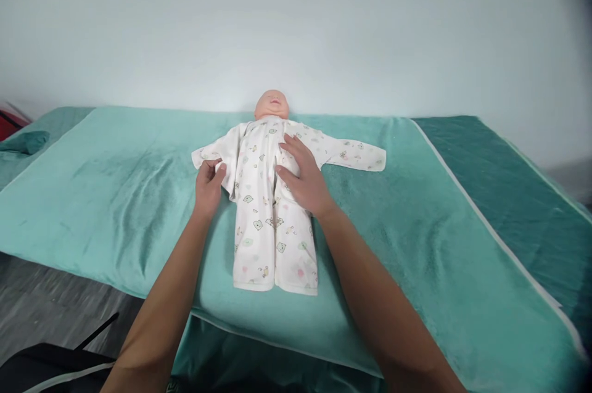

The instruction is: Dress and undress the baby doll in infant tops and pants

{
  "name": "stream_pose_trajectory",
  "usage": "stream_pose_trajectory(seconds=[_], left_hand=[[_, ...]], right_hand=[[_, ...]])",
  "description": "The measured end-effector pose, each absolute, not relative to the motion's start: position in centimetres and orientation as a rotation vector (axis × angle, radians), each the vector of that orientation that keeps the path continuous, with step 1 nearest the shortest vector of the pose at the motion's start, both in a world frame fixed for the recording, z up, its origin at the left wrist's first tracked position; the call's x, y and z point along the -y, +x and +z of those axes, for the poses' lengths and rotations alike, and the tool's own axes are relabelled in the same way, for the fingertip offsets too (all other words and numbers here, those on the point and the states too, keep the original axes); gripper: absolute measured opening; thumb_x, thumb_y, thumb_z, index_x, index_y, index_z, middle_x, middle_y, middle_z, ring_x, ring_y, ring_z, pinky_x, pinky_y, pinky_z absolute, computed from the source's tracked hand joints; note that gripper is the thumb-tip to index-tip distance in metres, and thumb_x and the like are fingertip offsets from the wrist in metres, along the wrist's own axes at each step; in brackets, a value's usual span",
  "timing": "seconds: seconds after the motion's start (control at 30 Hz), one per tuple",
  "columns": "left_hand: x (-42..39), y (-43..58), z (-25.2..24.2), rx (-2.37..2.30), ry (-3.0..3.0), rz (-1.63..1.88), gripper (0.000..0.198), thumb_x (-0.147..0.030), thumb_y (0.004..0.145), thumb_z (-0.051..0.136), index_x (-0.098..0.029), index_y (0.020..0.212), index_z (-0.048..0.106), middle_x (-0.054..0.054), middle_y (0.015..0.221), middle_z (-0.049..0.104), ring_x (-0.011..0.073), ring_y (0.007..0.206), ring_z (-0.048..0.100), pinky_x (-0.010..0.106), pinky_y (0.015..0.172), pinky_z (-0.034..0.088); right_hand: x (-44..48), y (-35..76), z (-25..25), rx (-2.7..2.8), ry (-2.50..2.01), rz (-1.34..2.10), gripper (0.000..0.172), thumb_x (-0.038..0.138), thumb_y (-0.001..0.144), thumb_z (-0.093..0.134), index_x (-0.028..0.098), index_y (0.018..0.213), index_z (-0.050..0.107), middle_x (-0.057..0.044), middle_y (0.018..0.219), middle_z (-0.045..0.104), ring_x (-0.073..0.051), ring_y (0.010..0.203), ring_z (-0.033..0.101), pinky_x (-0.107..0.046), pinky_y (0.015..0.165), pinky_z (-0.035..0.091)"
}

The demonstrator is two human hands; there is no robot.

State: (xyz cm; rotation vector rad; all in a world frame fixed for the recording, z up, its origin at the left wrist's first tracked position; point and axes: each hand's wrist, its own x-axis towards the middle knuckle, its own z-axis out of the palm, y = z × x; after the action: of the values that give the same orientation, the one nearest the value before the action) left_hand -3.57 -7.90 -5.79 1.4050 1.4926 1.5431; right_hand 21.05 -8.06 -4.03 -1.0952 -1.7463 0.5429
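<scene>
A baby doll (272,104) lies on its back with its head toward the wall. It is dressed in a white baby shirt (345,149) with small printed figures, and white trousers (255,245) in a similar print lie over the legs. My left hand (209,186) is closed, thumb and fingers pinching the shirt's sleeve on the left side. On the doll's chest rests my right hand (305,177), fingers apart, touching the shirt front. The right-side sleeve is stretched out flat; the doll's hands and feet are hidden.
The doll lies on a bed with a light green velvet cover (152,195), its front edge close to me. A darker green strip (499,171) runs along the right. Behind stands a white wall (324,29). A red item (10,124) shows at far left.
</scene>
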Motion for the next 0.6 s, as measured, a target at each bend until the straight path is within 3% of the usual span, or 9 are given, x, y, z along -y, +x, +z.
stream_pose_trajectory(seconds=[0.17, 0.33, 0.5, 0.6], left_hand=[[9.3, -1.0, -3.3, -1.215, 1.431, 1.695, 0.028, -0.05, 0.092, 0.064, -0.026, 0.094, 0.051, 0.005, 0.108, 0.069, 0.0204, 0.107, 0.067, 0.036, 0.096, 0.052], [11.5, 1.0, -0.5, -1.009, 1.808, 1.497, 0.02, -0.042, 0.1, 0.057, -0.026, 0.094, 0.049, 0.008, 0.133, 0.071, 0.024, 0.129, 0.064, 0.046, 0.108, 0.05], [13.1, 1.6, -0.8, -0.827, 2.399, 1.09, 0.015, -0.024, 0.102, 0.054, -0.022, 0.088, 0.06, 0.008, 0.12, 0.079, 0.0218, 0.124, 0.068, 0.042, 0.105, 0.051], [12.7, 1.8, -0.7, -0.793, 2.371, 1.2, 0.02, -0.024, 0.101, 0.056, -0.021, 0.084, 0.067, 0.005, 0.101, 0.082, 0.0199, 0.106, 0.074, 0.037, 0.095, 0.055]], right_hand=[[8.2, 21.1, -3.8, 1.743, -1.107, 0.551, 0.043, 0.042, 0.098, 0.059, 0.033, 0.141, 0.057, -0.002, 0.165, 0.046, -0.024, 0.16, 0.029, -0.054, 0.132, 0.024], [8.2, 21.2, -3.8, 1.713, -1.083, 0.552, 0.041, 0.041, 0.099, 0.059, 0.033, 0.139, 0.058, -0.003, 0.163, 0.048, -0.022, 0.159, 0.032, -0.052, 0.131, 0.027], [8.1, 21.1, -3.7, 1.647, -1.061, 0.513, 0.033, 0.037, 0.099, 0.057, 0.03, 0.132, 0.061, -0.006, 0.153, 0.058, -0.022, 0.147, 0.048, -0.049, 0.125, 0.037], [7.5, 21.2, -2.7, 1.644, -1.139, 0.446, 0.027, 0.033, 0.098, 0.055, 0.031, 0.123, 0.065, -0.005, 0.14, 0.067, -0.024, 0.134, 0.059, -0.048, 0.117, 0.044]])
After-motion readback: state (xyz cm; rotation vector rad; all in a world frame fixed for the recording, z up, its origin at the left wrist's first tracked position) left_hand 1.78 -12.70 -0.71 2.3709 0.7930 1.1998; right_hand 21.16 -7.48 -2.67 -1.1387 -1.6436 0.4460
